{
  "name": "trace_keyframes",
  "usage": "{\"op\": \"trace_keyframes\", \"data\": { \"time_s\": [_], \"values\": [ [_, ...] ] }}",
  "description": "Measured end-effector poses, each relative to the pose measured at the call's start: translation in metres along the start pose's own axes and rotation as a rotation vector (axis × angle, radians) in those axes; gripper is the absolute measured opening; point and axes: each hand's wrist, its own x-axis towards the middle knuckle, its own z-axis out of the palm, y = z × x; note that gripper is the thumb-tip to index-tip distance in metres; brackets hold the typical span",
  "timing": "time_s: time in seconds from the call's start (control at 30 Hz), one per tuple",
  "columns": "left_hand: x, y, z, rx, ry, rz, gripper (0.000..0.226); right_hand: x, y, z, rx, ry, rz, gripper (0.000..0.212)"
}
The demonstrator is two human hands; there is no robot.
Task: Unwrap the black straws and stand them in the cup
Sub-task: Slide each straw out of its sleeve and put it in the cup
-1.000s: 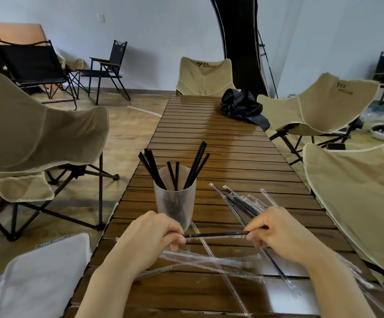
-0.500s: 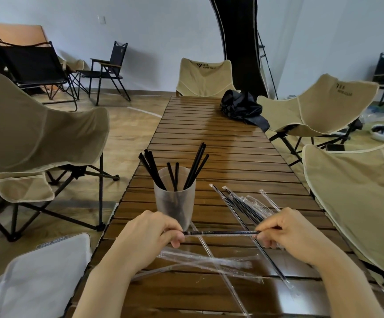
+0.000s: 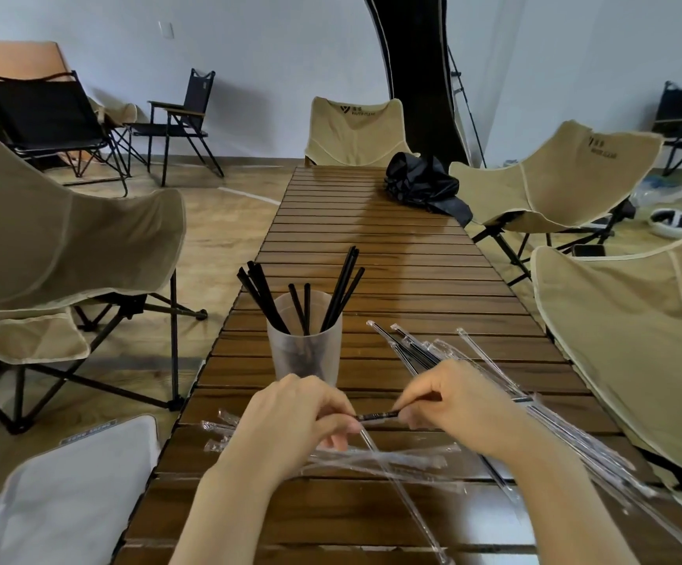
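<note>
Black thin plastic straw (image 3: 376, 415) sits level at lower centre, just below the frosted plastic cup (image 3: 304, 352), my left hand (image 3: 290, 418) pinching one end, my right hand (image 3: 461, 405) the other. Best, I judge, to draw my hands apart straight along its length, never bending it.

Straws (image 3: 333, 295) in cup (image 3: 305, 354) on table (image 3: 412, 271)

Bare left forearm (image 3: 225, 507), bare right forearm (image 3: 567, 499)

Black straws (image 3: 333, 297) stand in a frosted, translucent cup (image 3: 305, 352) on the dark brown slatted table (image 3: 392, 254). Clear wrappers (image 3: 376, 460) lie near. Beige chairs (image 3: 62, 238) flank both sides; a black bag (image 3: 422, 183) lies far right.
</note>
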Motion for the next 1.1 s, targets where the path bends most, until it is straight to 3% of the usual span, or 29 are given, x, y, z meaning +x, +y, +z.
{"op": "trace_keyframes", "data": {
  "time_s": [0.33,0.47,0.63,0.77,1.1],
  "values": [
    [-0.012,-0.013,-0.016,-0.084,0.009,-0.059,0.005,-0.011,0.025,-0.013,0.050,0.027,0.069,0.019],
    [-0.014,-0.011,-0.018,-0.089,0.044,-0.071,0.011,-0.010,0.027,-0.013,0.031,0.015,0.047,0.020],
    [-0.016,-0.016,-0.021,0.000,0.099,-0.089,0.014,-0.011,0.035,-0.014,-0.029,0.052,0.042,0.017],
    [-0.018,-0.023,-0.023,0.092,0.097,-0.094,0.002,-0.015,0.046,-0.020,-0.063,0.087,0.073,0.020],
    [-0.018,-0.023,-0.018,0.160,0.086,-0.121,0.007,-0.014,0.048,-0.019,-0.026,0.108,0.086,0.014]
  ]
}}
